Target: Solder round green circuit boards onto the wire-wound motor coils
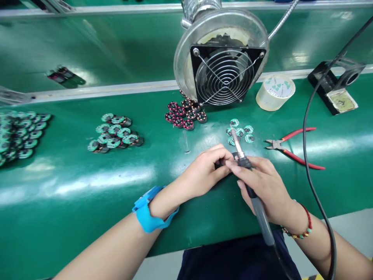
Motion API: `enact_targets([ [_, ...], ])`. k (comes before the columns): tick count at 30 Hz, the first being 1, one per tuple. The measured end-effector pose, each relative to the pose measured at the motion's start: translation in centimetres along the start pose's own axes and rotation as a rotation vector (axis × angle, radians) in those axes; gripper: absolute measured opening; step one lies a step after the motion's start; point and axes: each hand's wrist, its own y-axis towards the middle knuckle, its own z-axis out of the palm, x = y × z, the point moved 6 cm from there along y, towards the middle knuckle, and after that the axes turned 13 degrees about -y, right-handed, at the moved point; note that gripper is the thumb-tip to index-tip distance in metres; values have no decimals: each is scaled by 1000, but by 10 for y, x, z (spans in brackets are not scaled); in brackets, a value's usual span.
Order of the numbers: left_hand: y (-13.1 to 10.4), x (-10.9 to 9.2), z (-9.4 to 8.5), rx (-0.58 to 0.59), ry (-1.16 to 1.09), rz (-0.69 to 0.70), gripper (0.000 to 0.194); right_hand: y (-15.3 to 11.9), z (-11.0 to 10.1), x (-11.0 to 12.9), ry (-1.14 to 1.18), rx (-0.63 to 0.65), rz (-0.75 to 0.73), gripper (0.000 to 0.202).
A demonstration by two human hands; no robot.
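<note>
An electronics workshop: soldering iron (260,217) in the right fingers (258,181), circuit boards (249,129) beyond them, fume fan (225,77) above.

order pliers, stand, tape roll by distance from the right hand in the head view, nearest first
1. pliers, just right of the right hand
2. tape roll, further back, beside the fan
3. stand, back right

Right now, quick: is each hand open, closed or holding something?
Left hand: fingers closed on a small dark part, mostly hidden.
Right hand: fingers closed around a soldering iron.
</note>
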Motion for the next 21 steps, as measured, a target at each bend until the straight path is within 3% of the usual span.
enact_targets([
  [6,0,-1,1,12,-5,-2,14,3,-2,6,-129,15,-86,42],
  [13,-3,-1,-1,-33,29,-57,9,-3,-4,-3,-163,-30,-7,48],
  [21,-4,-6,0,-72,99,-50,17,-1,-10,-10,-45,-69,105,48],
])
